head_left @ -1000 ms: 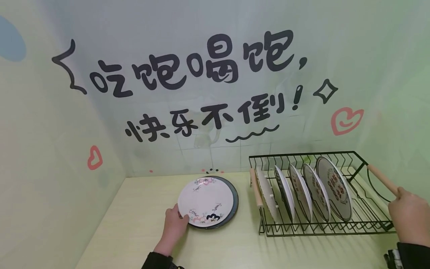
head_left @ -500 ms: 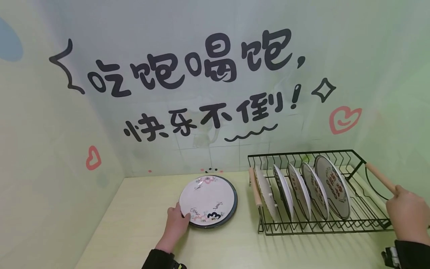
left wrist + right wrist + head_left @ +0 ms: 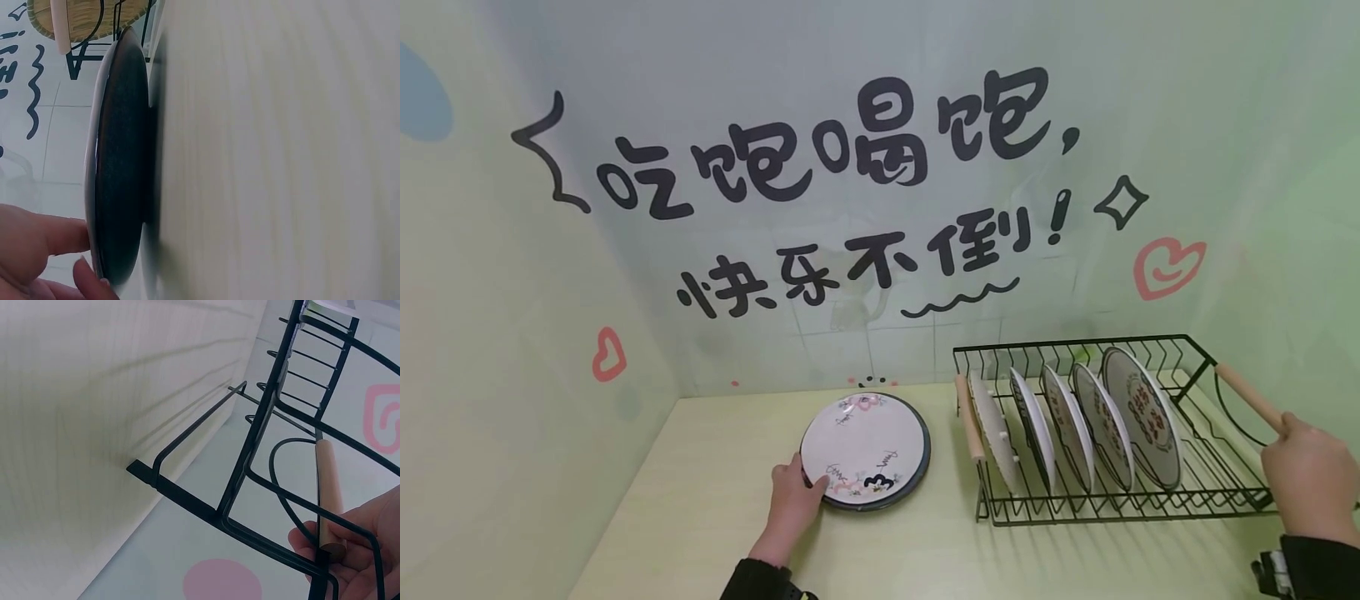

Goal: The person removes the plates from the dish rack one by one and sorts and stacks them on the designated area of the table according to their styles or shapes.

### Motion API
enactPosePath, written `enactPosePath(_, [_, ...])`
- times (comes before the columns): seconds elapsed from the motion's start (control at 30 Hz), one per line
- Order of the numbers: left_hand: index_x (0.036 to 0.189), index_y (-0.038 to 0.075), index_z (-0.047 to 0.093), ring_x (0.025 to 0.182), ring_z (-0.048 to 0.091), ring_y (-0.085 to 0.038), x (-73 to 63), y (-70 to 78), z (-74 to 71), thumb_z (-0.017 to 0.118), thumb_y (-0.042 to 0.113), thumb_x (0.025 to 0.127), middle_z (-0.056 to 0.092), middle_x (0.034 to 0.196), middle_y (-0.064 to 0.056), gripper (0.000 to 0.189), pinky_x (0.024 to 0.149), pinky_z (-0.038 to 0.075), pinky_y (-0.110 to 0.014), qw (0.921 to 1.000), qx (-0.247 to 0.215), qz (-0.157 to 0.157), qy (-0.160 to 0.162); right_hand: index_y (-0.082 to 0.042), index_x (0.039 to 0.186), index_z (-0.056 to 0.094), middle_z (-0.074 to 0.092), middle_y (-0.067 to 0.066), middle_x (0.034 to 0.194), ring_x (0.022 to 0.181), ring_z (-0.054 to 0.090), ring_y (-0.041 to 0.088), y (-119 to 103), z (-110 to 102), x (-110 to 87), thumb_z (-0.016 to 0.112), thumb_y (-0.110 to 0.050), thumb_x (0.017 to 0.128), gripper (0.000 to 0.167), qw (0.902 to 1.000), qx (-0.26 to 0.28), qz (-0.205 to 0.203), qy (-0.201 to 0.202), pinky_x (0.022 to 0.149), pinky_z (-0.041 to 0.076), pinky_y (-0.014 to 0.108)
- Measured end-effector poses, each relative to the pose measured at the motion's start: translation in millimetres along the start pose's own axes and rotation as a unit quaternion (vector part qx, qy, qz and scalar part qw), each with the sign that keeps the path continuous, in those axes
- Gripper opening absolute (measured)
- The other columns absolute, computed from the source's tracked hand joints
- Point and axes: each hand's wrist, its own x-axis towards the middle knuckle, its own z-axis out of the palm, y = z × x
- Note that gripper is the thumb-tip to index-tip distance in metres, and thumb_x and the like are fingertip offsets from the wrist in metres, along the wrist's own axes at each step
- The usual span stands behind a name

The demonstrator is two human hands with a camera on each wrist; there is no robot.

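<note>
One left hand (image 3: 797, 493): fingers pinching the near left rim of a white plate (image 3: 861, 442) and, seemingly, the dark plate (image 3: 122, 162) under it. Stack sits left of the rack (image 3: 184, 495); whether lifted off the worktop (image 3: 715, 467) cannot be told. Likely fault: one-sided hold, so a slack pinch could let the stack tilt, the white plate slide on the dark plate, or both drop. One right hand (image 3: 1311, 475): fingers curled round the handle (image 3: 1251, 398), wooden; an uneven pull could skew or tip the rack. Within, on edge: one woven disc (image 3: 995, 433), leftmost; four plates (image 3: 1142, 417), leaning; a jolt might set these knocking together. One wall (image 3: 752, 354), lettered, behind.
</note>
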Motion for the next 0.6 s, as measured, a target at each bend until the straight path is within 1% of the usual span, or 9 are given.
enactPosePath(0.1, [0.139, -0.011, 0.034, 0.106, 0.045, -0.039, -1.1, 2.3, 0.7, 0.067, 0.014, 0.086, 0.034, 0.120, -0.030, 0.067, 0.094, 0.043, -0.052, 0.9992, -0.013, -0.001, 0.037, 0.015, 0.133, 0.038, 0.050, 0.042, 0.106, 0.070, 0.054, 0.047, -6.2, -5.6, -2.7, 0.040, 0.005, 0.092, 0.043, 1.0000, 0.002, 0.003, -0.006, 0.058, 0.047, 0.050])
enactPosePath(0.17, [0.140, -0.006, 0.036, 0.110, 0.042, -0.039, -2.6, 7.6, 2.3, 0.069, 0.013, 0.084, 0.033, 0.122, -0.027, 0.068, 0.094, 0.042, -0.051, 0.9975, -0.027, 0.003, 0.065, 0.016, 0.132, 0.038, 0.050, 0.042, 0.105, 0.072, 0.053, 0.048, -6.3, -6.8, -3.9, 0.041, 0.005, 0.091, 0.042, 1.0000, 0.002, 0.003, -0.007, 0.060, 0.047, 0.052])
enactPosePath(0.23, [0.141, -0.002, 0.038, 0.114, 0.038, -0.038, -4.0, 16.8, 3.1, 0.070, 0.013, 0.084, 0.032, 0.125, -0.025, 0.067, 0.095, 0.041, -0.051, 0.9949, -0.046, 0.013, 0.089, 0.016, 0.134, 0.037, 0.049, 0.042, 0.105, 0.077, 0.052, 0.051, -7.6, -10.6, -5.0, 0.040, 0.005, 0.092, 0.044, 0.9998, 0.003, 0.007, -0.017, 0.064, 0.046, 0.054])
enactPosePath(0.3, [0.140, 0.002, 0.040, 0.116, 0.036, -0.036, -5.4, 28.6, 4.1, 0.070, 0.012, 0.083, 0.032, 0.126, -0.022, 0.066, 0.096, 0.042, -0.050, 0.9922, -0.065, 0.029, 0.103, 0.016, 0.132, 0.038, 0.050, 0.042, 0.104, 0.077, 0.053, 0.051, -7.8, -12.4, -5.5, 0.040, 0.005, 0.091, 0.043, 0.9999, 0.000, 0.004, -0.016, 0.065, 0.046, 0.055])
enactPosePath(0.37, [0.140, 0.004, 0.040, 0.115, 0.037, -0.034, -7.7, 42.6, 5.5, 0.070, 0.013, 0.084, 0.034, 0.127, -0.020, 0.064, 0.096, 0.043, -0.048, 0.9907, -0.082, 0.049, 0.097, 0.016, 0.132, 0.039, 0.050, 0.042, 0.102, 0.076, 0.053, 0.050, -5.3, -11.0, -3.7, 0.041, 0.005, 0.091, 0.043, 0.9998, 0.001, 0.003, -0.018, 0.064, 0.046, 0.054])
enactPosePath(0.43, [0.140, 0.005, 0.041, 0.113, 0.041, -0.031, -10.2, 56.1, 8.3, 0.069, 0.012, 0.084, 0.037, 0.126, -0.018, 0.062, 0.094, 0.045, -0.046, 0.9888, -0.100, 0.078, 0.079, 0.017, 0.130, 0.042, 0.051, 0.041, 0.100, 0.068, 0.052, 0.048, 6.7, 3.0, 4.2, 0.042, 0.005, 0.090, 0.042, 0.9999, 0.000, -0.010, -0.003, 0.060, 0.046, 0.053])
enactPosePath(0.47, [0.140, 0.005, 0.041, 0.112, 0.042, -0.030, -11.8, 62.7, 10.2, 0.068, 0.012, 0.085, 0.038, 0.125, -0.017, 0.062, 0.092, 0.046, -0.045, 0.9877, -0.109, 0.092, 0.066, 0.016, 0.130, 0.042, 0.052, 0.041, 0.100, 0.067, 0.052, 0.047, 13.4, 10.5, 10.0, 0.043, 0.004, 0.090, 0.042, 0.9999, -0.001, -0.012, -0.001, 0.059, 0.046, 0.052])
enactPosePath(0.53, [0.140, 0.005, 0.040, 0.111, 0.045, -0.029, -14.7, 75.4, 15.0, 0.067, 0.010, 0.086, 0.040, 0.125, -0.017, 0.060, 0.088, 0.047, -0.043, 0.9841, -0.127, 0.119, 0.035, 0.017, 0.128, 0.044, 0.052, 0.040, 0.099, 0.066, 0.051, 0.045, 33.8, 34.5, 25.7, 0.045, 0.004, 0.089, 0.041, 0.9995, 0.003, -0.028, 0.014, 0.058, 0.045, 0.051])
enactPosePath(0.6, [0.139, 0.004, 0.041, 0.110, 0.046, -0.029, -17.1, 86.7, 21.6, 0.065, 0.010, 0.086, 0.043, 0.125, -0.016, 0.058, 0.086, 0.047, -0.041, 0.9803, -0.137, 0.142, 0.010, 0.017, 0.126, 0.046, 0.052, 0.040, 0.100, 0.066, 0.050, 0.044, 56.0, 60.0, 42.8, 0.046, 0.003, 0.089, 0.040, 0.9985, 0.008, -0.046, 0.029, 0.058, 0.044, 0.052])
